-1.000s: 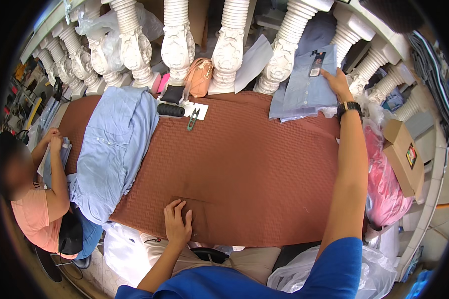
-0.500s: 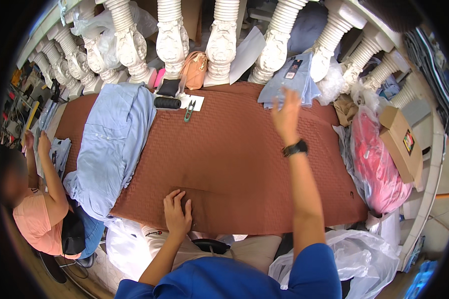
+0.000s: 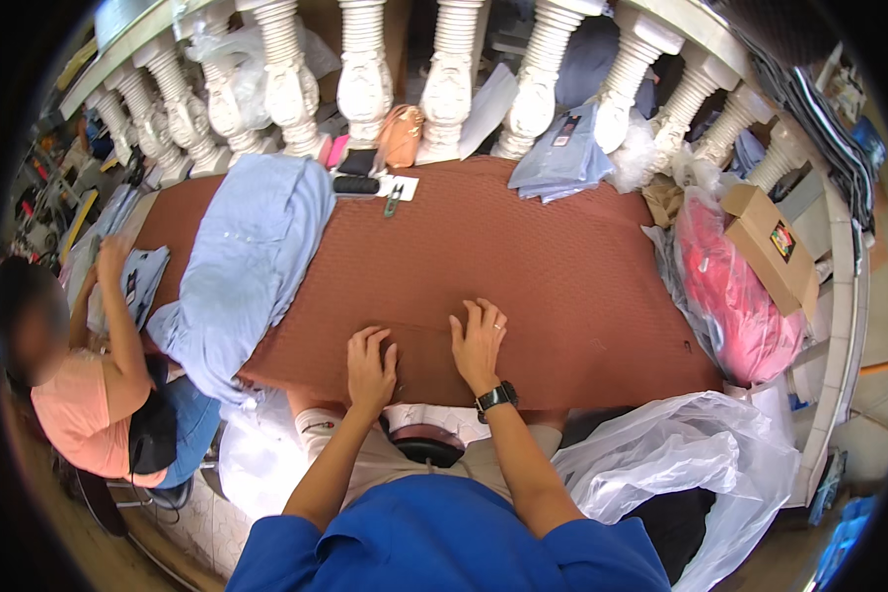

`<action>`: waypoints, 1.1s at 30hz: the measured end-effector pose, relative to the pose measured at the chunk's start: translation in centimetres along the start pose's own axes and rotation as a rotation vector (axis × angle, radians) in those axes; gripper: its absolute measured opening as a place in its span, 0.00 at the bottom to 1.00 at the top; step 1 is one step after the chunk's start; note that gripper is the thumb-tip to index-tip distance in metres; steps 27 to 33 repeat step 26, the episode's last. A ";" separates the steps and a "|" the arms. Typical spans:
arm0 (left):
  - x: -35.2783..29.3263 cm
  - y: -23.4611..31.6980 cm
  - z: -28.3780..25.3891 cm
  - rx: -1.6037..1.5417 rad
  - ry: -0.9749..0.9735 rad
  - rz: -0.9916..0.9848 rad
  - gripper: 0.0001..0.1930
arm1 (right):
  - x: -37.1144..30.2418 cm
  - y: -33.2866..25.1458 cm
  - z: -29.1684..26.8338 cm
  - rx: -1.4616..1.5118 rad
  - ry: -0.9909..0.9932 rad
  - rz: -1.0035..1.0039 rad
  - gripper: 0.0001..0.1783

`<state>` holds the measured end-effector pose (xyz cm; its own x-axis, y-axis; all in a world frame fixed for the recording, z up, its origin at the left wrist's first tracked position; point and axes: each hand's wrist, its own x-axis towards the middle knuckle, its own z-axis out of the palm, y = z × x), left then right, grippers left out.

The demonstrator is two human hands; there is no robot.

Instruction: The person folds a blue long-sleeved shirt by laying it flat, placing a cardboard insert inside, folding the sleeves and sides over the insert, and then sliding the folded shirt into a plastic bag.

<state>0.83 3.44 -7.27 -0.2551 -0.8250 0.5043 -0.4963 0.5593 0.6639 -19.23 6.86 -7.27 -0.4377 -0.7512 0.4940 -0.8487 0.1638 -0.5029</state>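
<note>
My left hand (image 3: 370, 367) lies flat, fingers apart, on the reddish-brown quilted table cover (image 3: 523, 266) near its front edge. My right hand (image 3: 479, 342), with a ring and a black wrist watch, rests flat beside it, a little farther in. Neither hand holds anything. A light blue garment (image 3: 247, 257) is draped over the left part of the table. A folded blue shirt (image 3: 562, 158) lies at the far edge by the balusters.
White balusters (image 3: 365, 69) line the far side. A black roller (image 3: 355, 185), small green tool and white card sit at the far edge. A person in an orange top (image 3: 79, 424) sits at left. A pink bagged bundle (image 3: 735, 296), cardboard box (image 3: 770, 242) and clear plastic bag (image 3: 681, 464) stand at right.
My right arm has drawn back from the folded shirt at the far edge and come down flat next to my left hand. The left hand shifted slightly.
</note>
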 end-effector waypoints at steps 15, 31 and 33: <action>10.0 -13.2 -12.2 0.530 0.185 -0.126 0.15 | -3.6 1.4 -0.2 -0.196 -0.043 -0.105 0.24; 16.9 -15.4 -20.1 0.128 0.331 -0.180 0.15 | 1.1 -3.2 -2.0 0.582 -0.274 0.227 0.19; 16.9 -15.4 -20.1 0.128 0.331 -0.180 0.15 | 1.1 -3.2 -2.0 0.582 -0.274 0.227 0.19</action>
